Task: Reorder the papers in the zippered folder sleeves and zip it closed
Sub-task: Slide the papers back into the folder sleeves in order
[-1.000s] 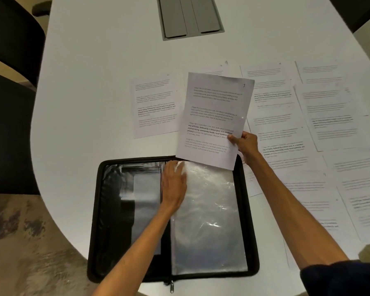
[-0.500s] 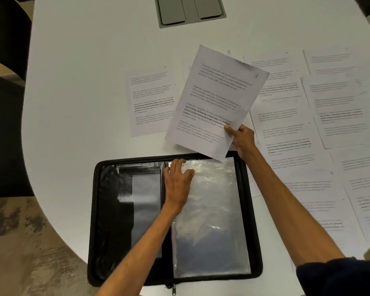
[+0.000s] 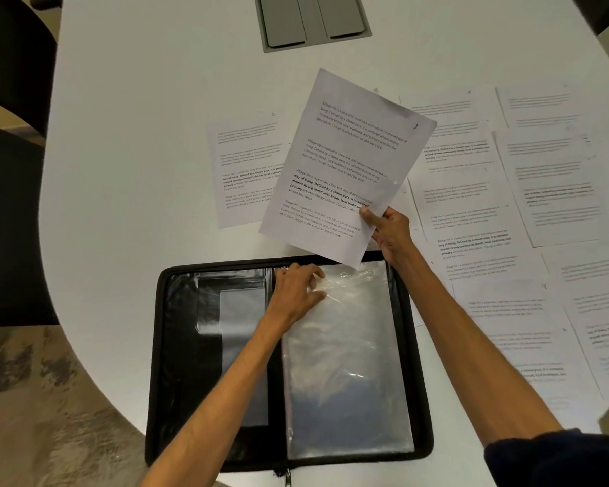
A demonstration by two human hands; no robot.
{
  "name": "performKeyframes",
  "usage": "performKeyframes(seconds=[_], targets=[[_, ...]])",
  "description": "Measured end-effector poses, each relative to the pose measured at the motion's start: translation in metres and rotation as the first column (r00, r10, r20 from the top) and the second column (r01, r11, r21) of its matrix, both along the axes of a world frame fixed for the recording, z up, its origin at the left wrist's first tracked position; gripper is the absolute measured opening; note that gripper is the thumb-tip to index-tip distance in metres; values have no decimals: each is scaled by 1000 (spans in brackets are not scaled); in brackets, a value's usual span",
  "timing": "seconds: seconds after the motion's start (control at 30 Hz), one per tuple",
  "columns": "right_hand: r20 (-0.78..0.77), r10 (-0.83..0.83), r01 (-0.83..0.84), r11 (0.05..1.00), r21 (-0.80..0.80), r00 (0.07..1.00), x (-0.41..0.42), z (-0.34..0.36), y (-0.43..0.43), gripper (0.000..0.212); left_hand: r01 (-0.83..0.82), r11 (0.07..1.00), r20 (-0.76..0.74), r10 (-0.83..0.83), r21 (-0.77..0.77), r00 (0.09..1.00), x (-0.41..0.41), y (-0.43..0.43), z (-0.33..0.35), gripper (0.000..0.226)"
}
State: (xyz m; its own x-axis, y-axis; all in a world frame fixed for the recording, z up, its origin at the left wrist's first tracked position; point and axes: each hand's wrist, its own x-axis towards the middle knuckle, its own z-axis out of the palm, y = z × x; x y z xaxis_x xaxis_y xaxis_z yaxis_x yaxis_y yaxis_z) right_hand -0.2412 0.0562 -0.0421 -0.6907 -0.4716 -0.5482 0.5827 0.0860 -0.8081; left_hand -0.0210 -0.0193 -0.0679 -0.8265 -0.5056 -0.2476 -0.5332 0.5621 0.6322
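A black zippered folder (image 3: 162, 363) lies open at the table's near edge, its zip pull (image 3: 287, 479) at the bottom centre. Clear plastic sleeves (image 3: 348, 363) fill its right half. My left hand (image 3: 296, 290) pinches the top left corner of the uppermost sleeve, which is crumpled there. My right hand (image 3: 389, 233) grips the lower right edge of a printed sheet (image 3: 345, 170) marked with a handwritten number, held tilted above the folder's top edge. One printed page (image 3: 243, 170) lies alone left of the held sheet.
Several more printed pages (image 3: 507, 212) are spread over the right side of the white table (image 3: 138, 135). A grey cable hatch (image 3: 312, 19) is set in the table at the far centre. Dark chairs (image 3: 11, 65) stand at the left.
My right hand has tilted the sheet clockwise and kept it over the folder's top edge. My left hand shifted from lying on the sleeve to pinching its top corner.
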Motion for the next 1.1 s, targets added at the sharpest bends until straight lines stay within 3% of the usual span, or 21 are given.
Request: performKeyframes(seconds=[0.13,0.27,0.4,0.6,0.8,0.93,1.1], targets=[[7,0,0,1000,-10,1000,2,1,-2,33,12,999,-13,-12,36,1000,-2,-3,-2,22],[0,11,-11,1000,0,1000,2,-3,-3,33,-20,998,-70,24,67,997,-1,-3,-4,36],[-13,15,-15,1000,-8,1000,2,-6,-2,31,-27,998,-63,31,61,998,-3,2,-1,18],[-38,47,-46,998,36,998,3,-14,3,30,-39,999,-65,41,30,997,-10,8,3,33],[-43,3,-1,999,39,999,-1,-11,9,36,-119,991,-190,129,62,973,-14,12,13,13],[-46,-2,3,999,32,999,-4,-6,10,35,-34,998,-190,44,58,981,-15,11,15,11],[-68,21,-18,999,43,997,0,-6,9,34,72,995,-186,-84,-70,979,-15,11,13,19]])
